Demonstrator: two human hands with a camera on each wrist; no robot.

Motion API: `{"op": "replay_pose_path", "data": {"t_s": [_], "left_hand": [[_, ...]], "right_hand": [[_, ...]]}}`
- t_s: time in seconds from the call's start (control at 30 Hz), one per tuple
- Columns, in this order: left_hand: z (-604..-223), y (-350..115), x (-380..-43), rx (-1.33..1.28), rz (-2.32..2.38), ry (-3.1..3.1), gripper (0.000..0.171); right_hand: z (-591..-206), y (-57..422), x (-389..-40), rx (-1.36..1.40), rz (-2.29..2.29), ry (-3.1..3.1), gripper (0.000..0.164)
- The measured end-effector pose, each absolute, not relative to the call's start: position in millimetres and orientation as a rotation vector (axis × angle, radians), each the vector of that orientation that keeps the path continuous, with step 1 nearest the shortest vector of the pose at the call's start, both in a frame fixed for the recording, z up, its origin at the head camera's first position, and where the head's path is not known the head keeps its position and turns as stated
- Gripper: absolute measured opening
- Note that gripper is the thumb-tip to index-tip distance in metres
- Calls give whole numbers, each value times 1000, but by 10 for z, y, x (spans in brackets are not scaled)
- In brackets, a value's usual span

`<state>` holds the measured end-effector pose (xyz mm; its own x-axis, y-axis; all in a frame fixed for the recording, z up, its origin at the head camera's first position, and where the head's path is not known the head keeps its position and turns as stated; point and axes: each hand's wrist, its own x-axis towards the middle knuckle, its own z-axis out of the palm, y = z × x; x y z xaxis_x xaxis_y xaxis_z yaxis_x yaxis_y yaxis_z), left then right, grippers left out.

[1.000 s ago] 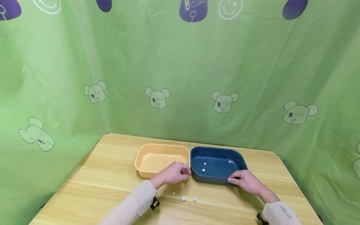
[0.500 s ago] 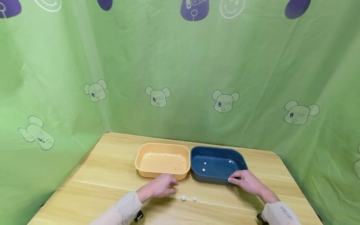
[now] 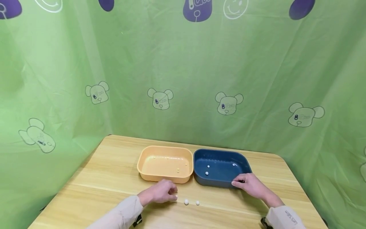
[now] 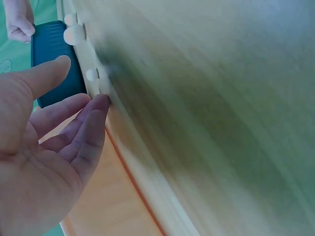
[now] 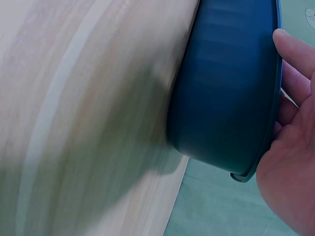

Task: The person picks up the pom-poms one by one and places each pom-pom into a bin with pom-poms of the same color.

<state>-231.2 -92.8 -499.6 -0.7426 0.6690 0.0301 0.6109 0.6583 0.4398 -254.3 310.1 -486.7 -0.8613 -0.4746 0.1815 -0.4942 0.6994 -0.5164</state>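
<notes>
Left hand [image 3: 160,192] position has changed since one second ago: it has shifted from the near right corner of the yellow rectangular plastic tray [image 3: 160,165] toward the person and leftward, over the pale wood-grain table [image 3: 217,219]. Right hand [image 3: 250,184] position is unchanged.

Left grip: thumb and fingers stand apart, and nothing is visibly pinched. The smallest white round ball [image 4: 92,74] lies just beyond the fingertips; whether skin touches it cannot be confirmed. Farther to the right of this grip, on the table, are a larger white round ball [image 3: 186,202] and a medium white round ball [image 3: 197,203], near each other but apart.

Right grip: thumb and fingers pinch the rim of the dark blue rectangular plastic tray [image 3: 220,170] at its near right corner. Three white balls [image 3: 206,173] lie inside, ahead and to the left of this grip. Several small yellow beads [image 3: 178,171] lie in the yellow tray, beyond the left grip.

Probable faults, by judgement:
- Rolling: a fingertip nudge off-centre could send the smallest ball across the table.
- Collision: a rightward overreach could strike the larger ball and drive it into the medium one.
- Tray shift: a pull or downward load at the right grip could tilt the blue tray and roll its contents.
</notes>
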Motion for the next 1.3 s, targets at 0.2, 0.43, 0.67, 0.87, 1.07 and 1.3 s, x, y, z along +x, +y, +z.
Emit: {"op": "replay_pose_path", "data": {"t_s": [0.2,0.43,0.67,0.87,1.07,1.3], "left_hand": [[-5035,-904,-2353,1018,628,2736,23],[-5087,-852,-2399,1054,579,2756,18],[-5092,-799,-2419,1071,534,2764,16],[-5090,-772,-2419,1067,556,2740,13],[-5091,-771,-2418,1067,554,2741,14],[-5096,-781,-2425,1089,566,2720,12]], "right_hand": [[-4872,3104,-2545,820,873,-2858,13],[-4878,3105,-2545,814,874,-2864,14],[-4898,3119,-2549,836,877,-2831,12],[-4895,3118,-2551,832,889,-2838,13],[-4887,3109,-2540,819,890,-2848,13],[-4885,3107,-2545,788,914,-2873,14]]}}
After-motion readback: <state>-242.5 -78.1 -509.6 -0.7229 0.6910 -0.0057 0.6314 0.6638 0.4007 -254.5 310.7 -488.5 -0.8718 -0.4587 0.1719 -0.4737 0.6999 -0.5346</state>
